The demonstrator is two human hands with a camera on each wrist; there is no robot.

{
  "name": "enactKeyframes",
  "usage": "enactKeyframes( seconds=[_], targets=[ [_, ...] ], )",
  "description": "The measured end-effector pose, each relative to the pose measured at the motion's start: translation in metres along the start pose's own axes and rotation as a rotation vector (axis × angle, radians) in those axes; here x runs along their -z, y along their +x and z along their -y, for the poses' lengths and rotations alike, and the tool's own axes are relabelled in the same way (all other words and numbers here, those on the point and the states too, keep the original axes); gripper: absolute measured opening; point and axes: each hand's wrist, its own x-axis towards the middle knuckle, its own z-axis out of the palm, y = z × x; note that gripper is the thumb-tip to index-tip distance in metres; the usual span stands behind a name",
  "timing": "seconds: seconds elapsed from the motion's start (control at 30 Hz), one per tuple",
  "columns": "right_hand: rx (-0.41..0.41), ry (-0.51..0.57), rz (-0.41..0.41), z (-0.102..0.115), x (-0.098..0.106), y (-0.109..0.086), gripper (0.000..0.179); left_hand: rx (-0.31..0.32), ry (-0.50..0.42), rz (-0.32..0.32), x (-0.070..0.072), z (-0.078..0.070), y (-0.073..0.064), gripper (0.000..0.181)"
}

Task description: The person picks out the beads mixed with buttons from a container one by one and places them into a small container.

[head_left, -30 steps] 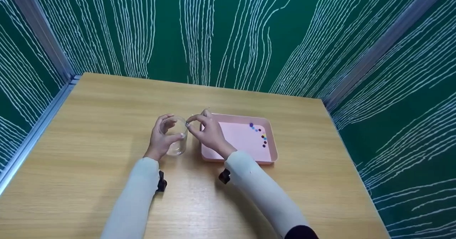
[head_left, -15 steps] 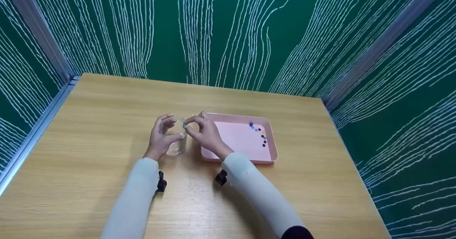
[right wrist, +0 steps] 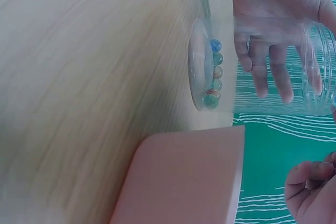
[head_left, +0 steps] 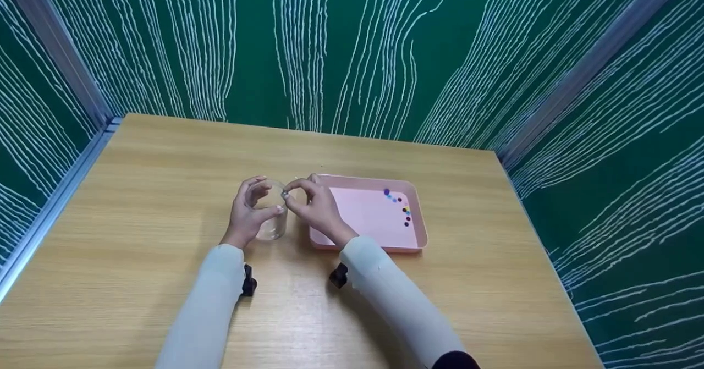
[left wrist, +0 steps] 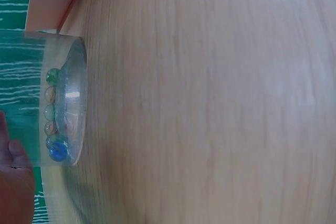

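Observation:
A clear glass jar point(head_left: 273, 229) stands upright on the table, and my left hand point(head_left: 245, 215) grips it round its left side. At the jar's right rim, my right hand point(head_left: 320, 208) pinches a small glassy marble point(head_left: 284, 194) between thumb and forefinger. Several marbles lie on the jar's bottom; in the left wrist view a blue marble point(left wrist: 58, 151) and a green marble point(left wrist: 52, 76) stand out among them. Through the glass in the right wrist view, the left hand's fingers point(right wrist: 281, 72) spread along the jar.
Right of the jar sits a shallow pink tray point(head_left: 368, 180), partly behind my right hand. Several small coloured pieces point(head_left: 407, 211), dark, blue and yellow, lie along its right side. A green wall point(head_left: 253, 83) with white lines rises behind the wooden table point(head_left: 297, 314).
My right hand has shifted slightly left, bringing the pinched marble to the jar's rim. The left hand and jar stay in place.

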Motion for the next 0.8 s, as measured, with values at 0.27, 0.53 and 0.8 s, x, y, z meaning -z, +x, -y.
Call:
enactKeyframes(
  seconds=[0.27,0.53,0.8],
  targets=[
    [-0.045,0.036,0.025,0.002,0.000,-0.002,0.015,0.006,-0.003,-0.015,0.004,0.013,0.002,0.068],
    [-0.054,0.047,0.018,0.002,0.000,-0.001,0.014,0.020,0.011,-0.003,0.004,0.009,0.002,0.069],
    [-0.028,0.032,0.014,0.003,0.003,0.000,0.017,0.036,-0.001,0.004,0.000,-0.005,-0.002,0.069]
  ],
)
